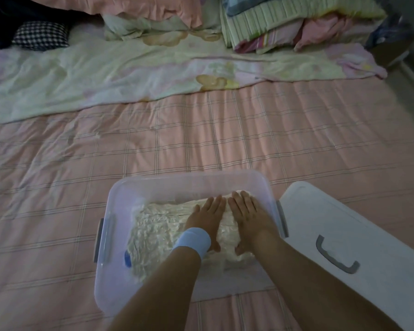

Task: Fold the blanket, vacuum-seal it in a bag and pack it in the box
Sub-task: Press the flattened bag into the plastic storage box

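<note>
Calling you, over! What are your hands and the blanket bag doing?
Left hand and right hand flat, pressing sealed blanket bag into clear box. Lid off, lying right of the box. Nothing in the way.

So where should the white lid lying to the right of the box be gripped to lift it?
By the grey handle in the middle of the white lid, coming from above: the lid lies flat, top up, and the handle looks raised enough for fingers to hook under.

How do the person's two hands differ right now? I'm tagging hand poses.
The left hand wears a light blue wristband; the right hand has a bare wrist. The left rests nearer the middle of the vacuum-sealed blanket, the right nearer the box wall. Both lie flat, palms down, pressing on it.
</note>
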The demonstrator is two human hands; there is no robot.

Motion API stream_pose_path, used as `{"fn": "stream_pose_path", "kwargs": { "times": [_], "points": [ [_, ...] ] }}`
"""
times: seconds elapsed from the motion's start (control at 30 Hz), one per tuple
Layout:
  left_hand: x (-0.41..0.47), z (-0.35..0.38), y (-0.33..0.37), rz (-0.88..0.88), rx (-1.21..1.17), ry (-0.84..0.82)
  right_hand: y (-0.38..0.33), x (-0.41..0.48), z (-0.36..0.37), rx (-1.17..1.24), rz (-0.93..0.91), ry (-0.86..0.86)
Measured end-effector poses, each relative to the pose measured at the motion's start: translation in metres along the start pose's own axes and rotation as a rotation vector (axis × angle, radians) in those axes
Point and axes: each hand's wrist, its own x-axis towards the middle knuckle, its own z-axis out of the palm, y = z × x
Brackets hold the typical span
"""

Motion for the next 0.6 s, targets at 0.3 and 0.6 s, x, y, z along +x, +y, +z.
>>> {"fn": "stream_pose_path", "kwargs": {
  "times": [0.3,0.6],
  "points": [
    [-0.053,-0.008,-0.040,-0.109,0.065,0.012,-0.034,-0.012,-0.042,0.064,-0.003,-0.063],
    [-0.028,0.009,-0.029,-0.099,0.181,-0.003,-0.021,0.001,-0.013,0.161,-0.073,-0.019]
  ]
}}
